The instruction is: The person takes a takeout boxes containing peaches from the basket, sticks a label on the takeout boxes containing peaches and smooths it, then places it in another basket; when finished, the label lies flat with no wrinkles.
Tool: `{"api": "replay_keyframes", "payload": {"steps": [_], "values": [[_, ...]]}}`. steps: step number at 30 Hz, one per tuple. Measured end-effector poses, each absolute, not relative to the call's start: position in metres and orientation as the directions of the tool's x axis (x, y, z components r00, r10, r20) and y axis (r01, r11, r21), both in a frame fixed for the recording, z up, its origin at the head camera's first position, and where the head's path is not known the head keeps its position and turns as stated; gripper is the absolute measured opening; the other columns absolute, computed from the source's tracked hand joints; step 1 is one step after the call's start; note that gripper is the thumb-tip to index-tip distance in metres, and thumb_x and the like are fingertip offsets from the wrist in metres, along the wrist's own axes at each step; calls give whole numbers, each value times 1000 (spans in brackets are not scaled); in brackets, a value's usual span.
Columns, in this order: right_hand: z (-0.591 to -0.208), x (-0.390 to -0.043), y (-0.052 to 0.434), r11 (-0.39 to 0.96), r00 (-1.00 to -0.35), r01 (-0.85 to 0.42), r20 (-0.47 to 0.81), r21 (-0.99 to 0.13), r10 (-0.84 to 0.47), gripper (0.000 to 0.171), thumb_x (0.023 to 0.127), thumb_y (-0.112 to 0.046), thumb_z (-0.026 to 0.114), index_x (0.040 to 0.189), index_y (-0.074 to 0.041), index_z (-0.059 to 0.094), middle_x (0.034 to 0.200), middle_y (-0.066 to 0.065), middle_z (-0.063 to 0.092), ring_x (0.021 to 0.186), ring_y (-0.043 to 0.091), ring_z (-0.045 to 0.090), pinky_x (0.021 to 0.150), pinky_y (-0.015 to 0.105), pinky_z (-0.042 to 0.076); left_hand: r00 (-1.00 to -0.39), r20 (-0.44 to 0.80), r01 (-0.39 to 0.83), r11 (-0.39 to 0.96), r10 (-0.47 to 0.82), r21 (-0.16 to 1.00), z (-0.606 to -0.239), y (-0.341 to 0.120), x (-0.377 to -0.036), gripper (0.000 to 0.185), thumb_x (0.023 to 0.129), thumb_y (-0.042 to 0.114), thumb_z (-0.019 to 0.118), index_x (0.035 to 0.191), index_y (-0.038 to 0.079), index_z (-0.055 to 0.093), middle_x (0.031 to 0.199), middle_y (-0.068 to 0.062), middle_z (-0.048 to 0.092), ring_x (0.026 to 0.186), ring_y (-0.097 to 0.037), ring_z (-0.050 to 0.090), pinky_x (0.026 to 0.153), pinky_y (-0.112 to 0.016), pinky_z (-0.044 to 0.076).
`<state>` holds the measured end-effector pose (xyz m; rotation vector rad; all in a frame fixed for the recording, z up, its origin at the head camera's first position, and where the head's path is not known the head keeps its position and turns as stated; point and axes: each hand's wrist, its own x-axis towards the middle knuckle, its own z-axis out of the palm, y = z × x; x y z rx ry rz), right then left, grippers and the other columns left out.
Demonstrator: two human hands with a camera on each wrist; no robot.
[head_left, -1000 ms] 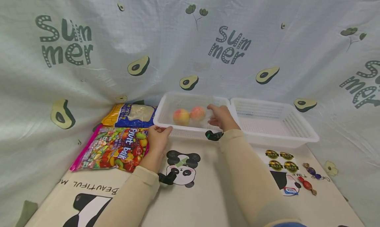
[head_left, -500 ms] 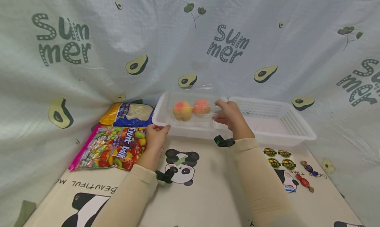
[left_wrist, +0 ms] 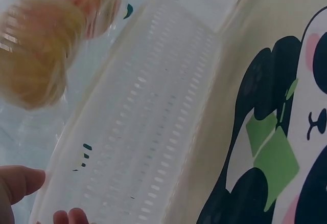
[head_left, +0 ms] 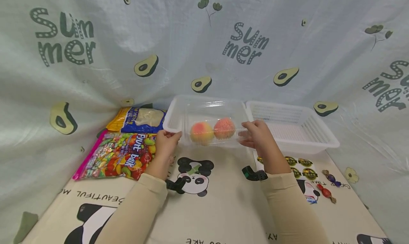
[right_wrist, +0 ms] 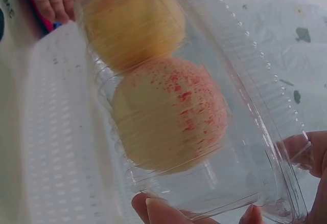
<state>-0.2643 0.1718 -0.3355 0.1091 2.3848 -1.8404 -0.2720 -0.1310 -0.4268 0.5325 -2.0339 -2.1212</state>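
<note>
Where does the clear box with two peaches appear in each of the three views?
Head: clear box at centre, held by the right hand.
Left wrist: top left, blurred.
Right wrist: fills the centre.
Shared landmark: white basket, gripped by the left hand.

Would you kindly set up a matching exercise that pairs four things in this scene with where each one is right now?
Things:
1. clear clamshell box with two peaches
2. fruit candy bag
3. empty white basket
4. wrapped candies

Places:
A. lying on the mat, left of the left hand
B. on the mat's right part, beside the round stickers
C. held up by the right hand over the near rim of the left white basket
D. at the back right, next to the other basket

Pairs: 1-C, 2-A, 3-D, 4-B
</note>
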Motion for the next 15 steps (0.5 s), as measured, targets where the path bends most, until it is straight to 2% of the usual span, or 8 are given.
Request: {"api": "replay_keyframes", "payload": {"steps": [3, 7, 11, 15], "values": [[-341, -250, 176, 243, -992, 119, -126, -963, -17, 43, 103, -36, 54, 122, 0, 43, 137, 25, 53, 105, 29, 71, 80, 31, 62, -928, -165, -147, -77, -334, 986, -426, -131, -272, 53, 93, 22, 75, 134, 2, 50, 119, -12, 60, 98, -22, 60, 93, -35, 54], [-346, -233, 181, 248, -995, 95, -100, -964, -7, 35, 103, -33, 53, 114, -1, 44, 127, 26, 58, 93, 22, 73, 76, 29, 62, -932, -194, -171, -100, -307, 980, -424, -131, -271, 55, 95, 22, 74, 138, 2, 47, 125, -14, 60, 102, -22, 63, 98, -37, 55], [-350, -216, 185, 253, -996, 85, -86, -964, 9, 33, 103, -29, 53, 113, 1, 43, 120, 26, 60, 84, 16, 73, 72, 27, 62, -931, -209, -187, -100, -300, 977, -424, -132, -271, 55, 96, 24, 73, 139, 3, 46, 126, -13, 59, 104, -23, 63, 99, -37, 54], [-356, -199, 189, 216, -996, 90, -86, -972, 32, 30, 104, -26, 52, 114, 1, 43, 120, 27, 64, 83, 17, 75, 70, 27, 61, -930, -214, -190, -109, -299, 976, -425, -133, -274, 53, 96, 24, 72, 138, 3, 47, 126, -12, 58, 105, -23, 61, 98, -36, 54]]}}
